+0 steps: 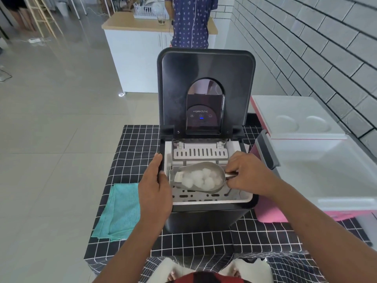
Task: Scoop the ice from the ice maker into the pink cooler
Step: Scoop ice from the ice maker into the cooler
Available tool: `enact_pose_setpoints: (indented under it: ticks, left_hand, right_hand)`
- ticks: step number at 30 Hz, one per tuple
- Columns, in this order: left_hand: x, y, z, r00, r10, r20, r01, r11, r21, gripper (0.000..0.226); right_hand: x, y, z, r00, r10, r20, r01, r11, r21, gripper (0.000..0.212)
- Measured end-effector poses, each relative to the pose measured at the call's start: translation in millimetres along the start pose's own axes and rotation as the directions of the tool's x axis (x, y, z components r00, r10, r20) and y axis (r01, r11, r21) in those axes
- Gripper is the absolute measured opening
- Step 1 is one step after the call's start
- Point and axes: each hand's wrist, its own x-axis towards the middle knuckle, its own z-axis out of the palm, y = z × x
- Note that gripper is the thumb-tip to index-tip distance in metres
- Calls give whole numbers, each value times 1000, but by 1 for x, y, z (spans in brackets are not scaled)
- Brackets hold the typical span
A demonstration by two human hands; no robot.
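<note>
Gripping an ice-filled scoop [201, 177] inside the "alectric" ice maker [206, 123], right hand [247, 174]; left hand [156, 186] steadies its side, fingers straight

We are looking over a glossy grey tiled floor [51, 119] reflecting daylight, a white brick wall [316, 48] running along the right, and a white cabinet [138, 58] with a pale wooden top, where a person [191, 21] is standing.

The brand word "alectric" stands in pale letters on the dark control panel [201, 116] of the ice maker [206, 139], inside its raised lid
</note>
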Motion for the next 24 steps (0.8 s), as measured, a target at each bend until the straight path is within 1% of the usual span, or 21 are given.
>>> enact_pose_setpoints:
  ticks: [1,3,5,7,10,13,16,18,20,22,24]
  left_hand:
    - [0,1,0,1000,14,4,-14,1000,14,45]
    - [1,1,0,999,41,17,-42,998,53,44]
    - [2,2,0,997,66,33,-69,990,120,43]
    - [4,5,-1,995,82,52,-91,977,194,44]
    - [4,16,1,989,134,64,-146,954,263,44]
    - [5,40,12,976,208,62,-216,951,221,42]
    - [8,64,25,973,225,55,-231,964,132,39]
    - [7,83,47,965,239,106,-247,966,77,39]
    - [4,99,74,944,270,188,-284,957,53,39]
    - [0,112,104,914,294,280,-321,946,54,39]
    - [-5,124,138,881,295,371,-350,932,89,40]
  right_hand:
    - [-2,2,-1,1000,-15,-3,15,1000,-3,3]
    - [-5,3,-3,999,-38,-8,38,999,-5,8]
    - [-6,5,-4,1000,-17,-27,18,999,29,6]
    - [-8,8,-6,998,1,-59,2,999,49,13]
    - [-14,20,-15,996,12,-83,-8,999,46,14]
    - [-26,40,-31,993,39,-110,-37,999,21,13]
    - [-41,55,-44,984,85,-158,-80,996,38,12]
    - [-58,74,-58,965,175,-193,-158,983,97,15]
    - [-76,96,-72,949,251,-192,-236,967,97,17]
    - [-95,119,-86,933,305,-191,-291,952,100,26]
    - [-113,140,-100,916,345,-204,-331,938,100,38]
